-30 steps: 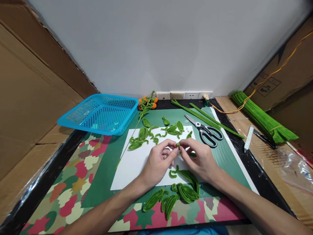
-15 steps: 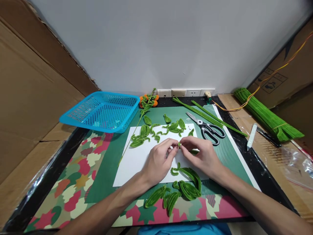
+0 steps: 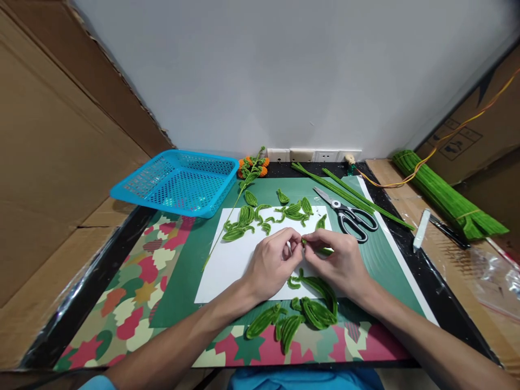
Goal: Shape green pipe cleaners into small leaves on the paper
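My left hand [image 3: 273, 264] and my right hand [image 3: 339, 261] meet fingertip to fingertip over a white sheet [image 3: 227, 265], both pinching a small green pipe-cleaner piece [image 3: 304, 241]. A bit of green sticks out to the right of my right fingers. Just below my hands lies a pile of folded green pipe-cleaner leaves [image 3: 309, 311]. More small green leaves [image 3: 268, 214] are scattered along the sheet's far edge.
A blue mesh basket [image 3: 179, 181] stands at the back left. Scissors [image 3: 349, 215] and long green stems [image 3: 345, 192] lie to the right, a thick bundle of green pipe cleaners [image 3: 447, 196] further right. A stem with orange flowers [image 3: 248, 170] lies behind. Cardboard walls flank both sides.
My hands stay joined on the small green piece, with slight finger movement. The camera has shifted a little, so everything sits slightly further right in view.
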The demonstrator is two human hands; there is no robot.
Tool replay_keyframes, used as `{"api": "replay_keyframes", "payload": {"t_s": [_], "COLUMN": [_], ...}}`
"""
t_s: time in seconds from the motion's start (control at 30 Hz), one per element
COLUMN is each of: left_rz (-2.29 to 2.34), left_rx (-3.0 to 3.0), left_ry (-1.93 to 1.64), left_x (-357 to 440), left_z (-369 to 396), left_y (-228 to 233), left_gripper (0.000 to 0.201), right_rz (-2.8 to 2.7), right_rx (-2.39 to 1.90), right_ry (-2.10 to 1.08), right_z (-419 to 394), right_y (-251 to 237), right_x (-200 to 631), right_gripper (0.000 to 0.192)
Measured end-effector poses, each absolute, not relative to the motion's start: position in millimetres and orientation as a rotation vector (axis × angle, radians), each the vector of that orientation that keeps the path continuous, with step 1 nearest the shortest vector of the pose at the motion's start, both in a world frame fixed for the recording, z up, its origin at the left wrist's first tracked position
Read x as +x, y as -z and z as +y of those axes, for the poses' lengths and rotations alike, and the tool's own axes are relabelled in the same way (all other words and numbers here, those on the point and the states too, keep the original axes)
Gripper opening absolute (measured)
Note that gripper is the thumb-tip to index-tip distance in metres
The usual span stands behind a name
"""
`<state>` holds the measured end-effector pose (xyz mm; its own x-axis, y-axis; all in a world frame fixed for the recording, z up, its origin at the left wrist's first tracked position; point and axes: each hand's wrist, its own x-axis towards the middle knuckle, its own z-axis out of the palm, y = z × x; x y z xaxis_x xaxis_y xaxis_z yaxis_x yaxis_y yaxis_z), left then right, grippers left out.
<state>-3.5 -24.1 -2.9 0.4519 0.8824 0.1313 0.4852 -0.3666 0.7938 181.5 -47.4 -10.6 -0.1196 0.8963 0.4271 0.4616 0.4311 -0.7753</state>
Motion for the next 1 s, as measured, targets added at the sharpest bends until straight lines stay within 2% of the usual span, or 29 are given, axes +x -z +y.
{"api": "replay_keyframes", "payload": {"t_s": [1.0], "left_rz": [1.270], "left_rx": [1.980], "left_ry": [-0.694], "left_x": [1.6], "left_z": [-25.7], "left_y": [1.6], "left_gripper": [0.006], "right_rz": [-1.808], "right_rx": [-1.114], "right_ry": [-0.625], "right_z": [-46.0], "right_y": [14.2], "right_x": [184.6], "right_gripper": [0.015]}}
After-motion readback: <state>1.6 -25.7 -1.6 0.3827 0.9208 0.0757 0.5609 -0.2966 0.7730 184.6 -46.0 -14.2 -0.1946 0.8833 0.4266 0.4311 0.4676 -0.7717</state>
